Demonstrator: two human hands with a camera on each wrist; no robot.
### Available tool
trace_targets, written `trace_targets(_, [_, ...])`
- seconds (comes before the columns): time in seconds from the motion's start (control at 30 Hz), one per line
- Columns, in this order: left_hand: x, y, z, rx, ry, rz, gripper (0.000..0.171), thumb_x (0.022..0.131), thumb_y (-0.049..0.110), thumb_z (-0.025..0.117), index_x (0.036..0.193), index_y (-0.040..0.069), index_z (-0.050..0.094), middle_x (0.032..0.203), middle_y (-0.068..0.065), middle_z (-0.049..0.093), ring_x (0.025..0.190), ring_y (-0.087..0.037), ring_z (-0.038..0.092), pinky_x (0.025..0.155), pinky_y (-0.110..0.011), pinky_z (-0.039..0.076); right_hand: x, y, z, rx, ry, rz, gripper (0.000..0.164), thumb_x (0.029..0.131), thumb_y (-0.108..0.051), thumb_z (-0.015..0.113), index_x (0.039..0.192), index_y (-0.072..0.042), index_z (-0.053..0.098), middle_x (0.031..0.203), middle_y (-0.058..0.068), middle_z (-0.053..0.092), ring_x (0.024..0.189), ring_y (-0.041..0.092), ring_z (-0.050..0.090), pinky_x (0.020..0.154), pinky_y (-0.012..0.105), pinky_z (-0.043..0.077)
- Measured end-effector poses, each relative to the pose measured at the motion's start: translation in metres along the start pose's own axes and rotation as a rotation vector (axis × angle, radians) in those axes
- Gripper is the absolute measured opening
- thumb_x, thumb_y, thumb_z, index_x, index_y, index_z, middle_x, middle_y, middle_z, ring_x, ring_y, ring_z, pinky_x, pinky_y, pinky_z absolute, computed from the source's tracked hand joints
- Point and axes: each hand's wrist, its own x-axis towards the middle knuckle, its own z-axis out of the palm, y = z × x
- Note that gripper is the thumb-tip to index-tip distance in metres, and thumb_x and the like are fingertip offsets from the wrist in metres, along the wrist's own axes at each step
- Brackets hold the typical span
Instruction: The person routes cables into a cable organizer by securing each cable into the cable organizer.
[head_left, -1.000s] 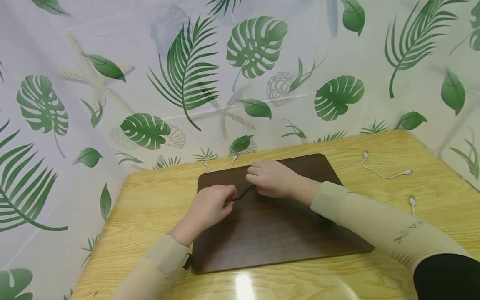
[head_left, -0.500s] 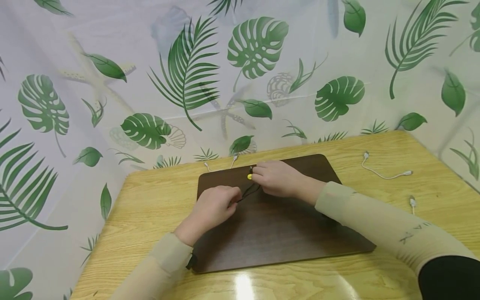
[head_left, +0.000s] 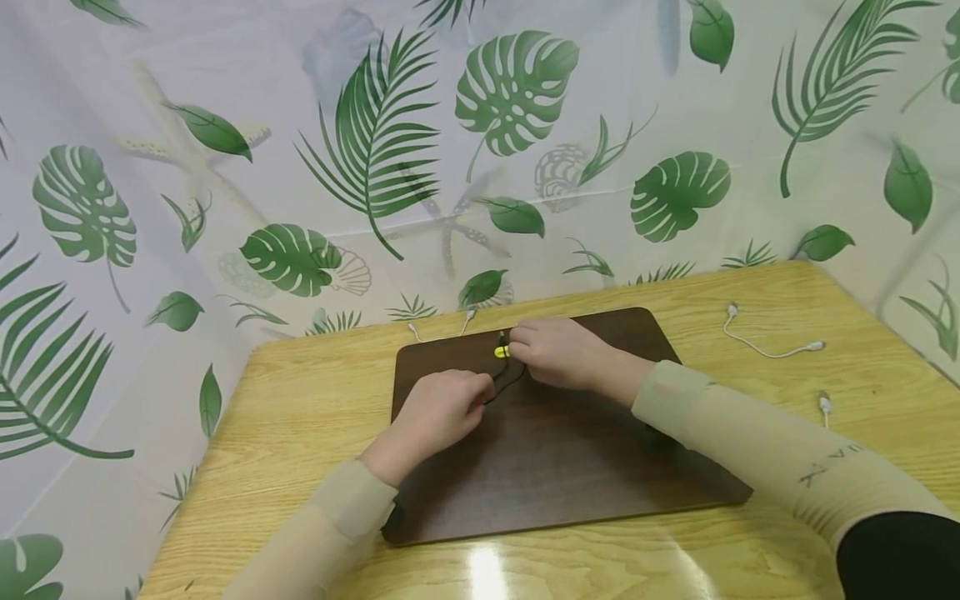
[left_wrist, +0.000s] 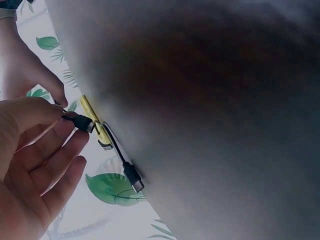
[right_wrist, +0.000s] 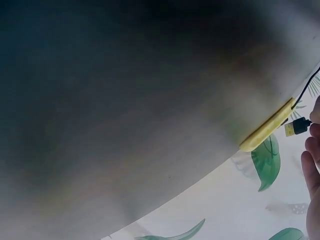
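Observation:
My left hand (head_left: 442,406) pinches a black cable plug (left_wrist: 80,122) between thumb and forefinger, the other fingers spread loosely below. My right hand (head_left: 558,354) grips the black cable (head_left: 517,377) farther right. In the right wrist view, a black USB plug (right_wrist: 298,126) pokes out from its fingertips. Just beyond the hands, a slim yellow bar (head_left: 501,352) lies on the far part of a dark brown board (head_left: 570,467). Black cord runs by the bar, and another black plug (left_wrist: 133,176) rests near the board's edge in the left wrist view.
The board lies on a wood-grain table (head_left: 315,400). Behind it sits a short white cable (head_left: 469,317). To the right are another white cable (head_left: 768,354) and a white plug (head_left: 825,402). A leaf-print backdrop (head_left: 585,183) stands along the table's back.
Both hands have shifted slightly right. The yellow bar and a dark tip beside it, hidden a second ago, now show left of the right hand. More cord loops between the hands.

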Motion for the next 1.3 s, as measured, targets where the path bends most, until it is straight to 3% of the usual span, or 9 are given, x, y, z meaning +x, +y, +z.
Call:
trace_targets(0.23, [0.007,0.000,0.001,0.019,-0.013,-0.012,0.012,0.091,0.010,0.080,0.091,0.017,0.070,0.084,0.003,0.074,0.072,-0.016,0.068,0.063,-0.033,0.055,0.001,0.004,0.002,-0.002,-0.044,0.038,0.017,0.086,0.001,0.075,0.081,-0.009,0.061,0.083,0.005,0.062,0.073,0.022,0.057,0.063,0.036,0.052])
trace_targets(0.9, [0.024,0.004,0.000,0.031,-0.032,-0.056,0.018,0.092,0.007,0.077,0.083,0.016,0.064,0.076,0.000,0.067,0.063,-0.016,0.057,0.056,-0.034,0.047,0.006,0.013,0.008,0.039,-0.084,0.128,0.014,0.089,0.000,0.076,0.082,-0.008,0.067,0.081,0.006,0.064,0.071,0.023,0.061,0.064,0.039,0.056])
trace_targets(1.3, [0.026,0.004,0.004,0.022,-0.054,-0.081,0.015,0.092,0.006,0.075,0.085,0.016,0.066,0.076,0.001,0.068,0.062,-0.014,0.055,0.056,-0.033,0.046,0.013,0.013,0.011,0.055,-0.113,0.155,0.012,0.092,-0.001,0.075,0.083,-0.007,0.069,0.083,0.007,0.066,0.076,0.024,0.065,0.067,0.040,0.058])
